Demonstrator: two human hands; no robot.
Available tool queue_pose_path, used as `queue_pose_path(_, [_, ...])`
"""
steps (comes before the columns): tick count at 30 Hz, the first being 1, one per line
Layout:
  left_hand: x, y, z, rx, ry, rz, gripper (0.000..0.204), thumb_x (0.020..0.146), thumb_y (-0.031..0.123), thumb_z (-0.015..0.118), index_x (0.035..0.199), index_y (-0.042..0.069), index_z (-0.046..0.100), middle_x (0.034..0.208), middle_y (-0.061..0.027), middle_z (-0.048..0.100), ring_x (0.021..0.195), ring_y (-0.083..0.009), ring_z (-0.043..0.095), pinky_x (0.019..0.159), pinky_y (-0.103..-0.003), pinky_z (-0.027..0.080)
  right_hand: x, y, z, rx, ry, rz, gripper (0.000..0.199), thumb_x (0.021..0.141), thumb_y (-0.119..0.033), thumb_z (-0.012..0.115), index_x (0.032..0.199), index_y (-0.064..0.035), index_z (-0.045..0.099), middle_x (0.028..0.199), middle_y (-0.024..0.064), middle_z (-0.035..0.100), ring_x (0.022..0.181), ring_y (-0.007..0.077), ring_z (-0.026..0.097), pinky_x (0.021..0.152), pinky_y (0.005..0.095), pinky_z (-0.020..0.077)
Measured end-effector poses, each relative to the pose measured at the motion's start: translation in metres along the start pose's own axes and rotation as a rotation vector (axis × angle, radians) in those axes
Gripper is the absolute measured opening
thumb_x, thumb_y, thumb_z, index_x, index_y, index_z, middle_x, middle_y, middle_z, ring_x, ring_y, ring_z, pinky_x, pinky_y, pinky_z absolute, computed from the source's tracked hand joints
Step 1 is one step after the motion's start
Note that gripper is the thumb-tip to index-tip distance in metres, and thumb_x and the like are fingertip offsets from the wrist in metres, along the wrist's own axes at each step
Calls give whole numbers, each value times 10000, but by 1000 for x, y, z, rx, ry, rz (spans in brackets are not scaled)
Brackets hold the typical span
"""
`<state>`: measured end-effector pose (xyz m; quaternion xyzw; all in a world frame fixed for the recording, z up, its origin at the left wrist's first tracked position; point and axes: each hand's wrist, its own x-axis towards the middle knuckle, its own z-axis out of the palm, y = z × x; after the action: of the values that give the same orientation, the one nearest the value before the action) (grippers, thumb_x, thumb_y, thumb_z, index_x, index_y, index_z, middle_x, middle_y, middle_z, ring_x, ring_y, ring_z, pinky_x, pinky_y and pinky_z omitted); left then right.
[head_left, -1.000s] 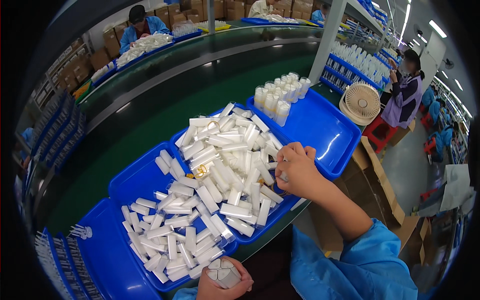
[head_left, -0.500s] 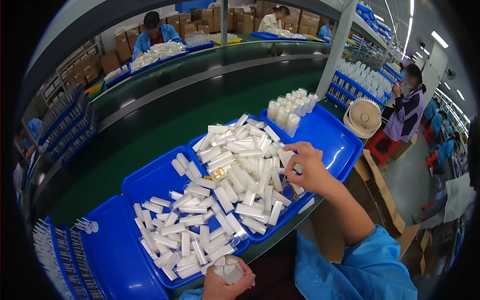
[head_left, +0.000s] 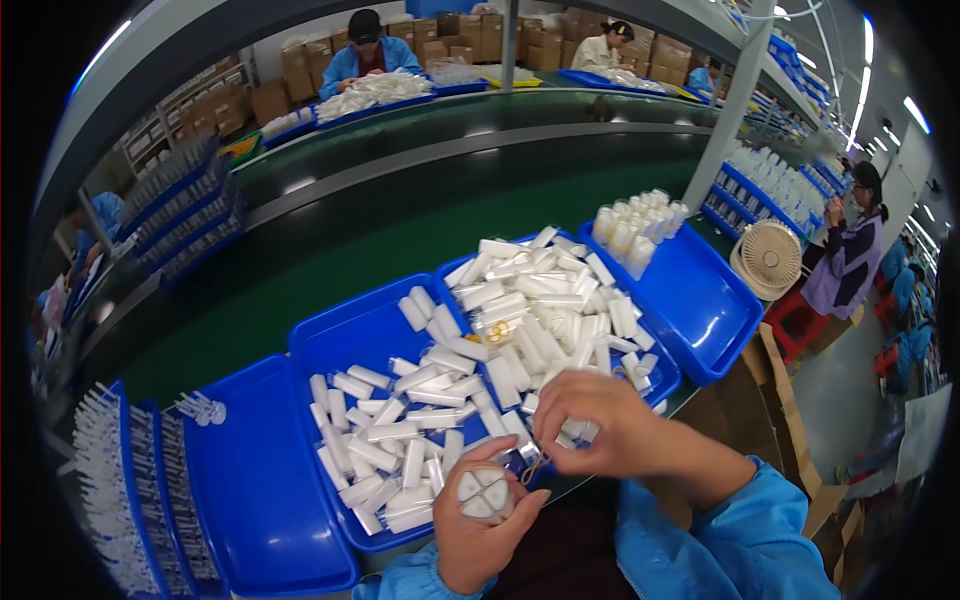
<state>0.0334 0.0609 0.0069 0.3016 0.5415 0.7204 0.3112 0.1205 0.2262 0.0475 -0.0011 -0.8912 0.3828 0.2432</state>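
Note:
My left hand is wrapped round a bundle of white wedge-ended pieces, held upright with their ends facing up. Beside it, my right hand pinches a thin yellowish rubber band, which hangs in a loop just right of the bundle. Whether the band touches the bundle, I cannot tell. Beyond both hands, loose white pieces in clear sleeves lie in a blue tray. More are heaped in the neighbouring blue tray, where a few yellow rubber bands show among them.
Banded bundles stand in the right-hand blue tray. A fan stands beyond it. At left are a blue tray and racks of white parts. A green conveyor runs behind; co-workers sit across it.
My right hand has come from the heaped tray toward my left hand, now with a rubber band. My left hand has risen slightly with the bundle. The view has shifted left.

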Motion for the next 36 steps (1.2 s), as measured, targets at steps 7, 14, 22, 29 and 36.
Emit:
queue_pose_path(7, [-18,-3,-32,-671,-209,-256,245,763,-14,631,951,-7,475,832,-113,617,702,-125,592,631,-235,472,-6,-7,38,1298,-302,275,109,824,-101,583,796,-41,495,594,0,502,564,141,505,682,311,442])
queue_pose_path(14, [-18,42,-52,-837,-746,-10,173,656,-46,688,726,14,541,703,-106,549,490,-182,526,409,-296,444,2,6,-4,1121,-672,296,345,835,-111,568,1126,38,458,539,-24,425,503,63,424,560,222,386])
queue_pose_path(22, [-20,9,-31,378,2,158,865,700,-58,636,1383,41,113,754,-107,536,641,-196,558,578,-287,464,14,-45,10,540,-761,44,465,850,-119,553,1289,-54,415,673,27,558,550,107,512,518,260,406])
queue_pose_path(29, [-16,20,-42,-363,121,-57,1063,700,-84,611,1402,165,-147,708,-91,518,522,-164,532,468,-281,471,-28,-37,49,1478,-601,38,447,844,-145,500,1232,37,375,1072,171,550,870,242,577,655,326,460])
queue_pose_path(36, [-18,19,-24,788,-42,627,1041,704,-10,675,1371,28,-123,869,-136,509,683,-245,528,643,-356,443,-5,-17,35,449,-191,-240,516,804,-152,624,1290,-122,455,1229,115,522,813,232,636,649,298,517])
